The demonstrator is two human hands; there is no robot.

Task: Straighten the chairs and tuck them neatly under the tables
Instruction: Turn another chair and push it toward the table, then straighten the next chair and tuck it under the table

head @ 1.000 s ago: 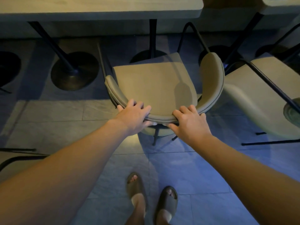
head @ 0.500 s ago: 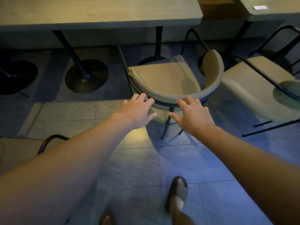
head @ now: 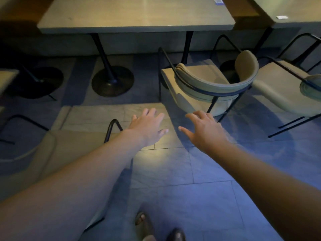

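A beige chair with a curved backrest [head: 205, 86] and thin black legs stands at the near right corner of the long table [head: 135, 16], its seat partly under the tabletop. My left hand [head: 147, 126] hovers over the floor, fingers spread, holding nothing. My right hand [head: 203, 129] is also spread and empty, just short of the chair's back and apart from it. Another beige chair [head: 57, 153] sits low at the left, partly hidden behind my left forearm.
A further beige chair [head: 284, 91] stands to the right, by a second table [head: 295, 14]. Round black pedestal bases [head: 112, 82] rest on the tiled floor under the long table. My sandalled feet [head: 145, 226] are at the bottom edge.
Both hands let go of the chair's backrest and drew back from it. The view shifted left and away, so the chair now lies further to the right and another chair appears at the lower left.
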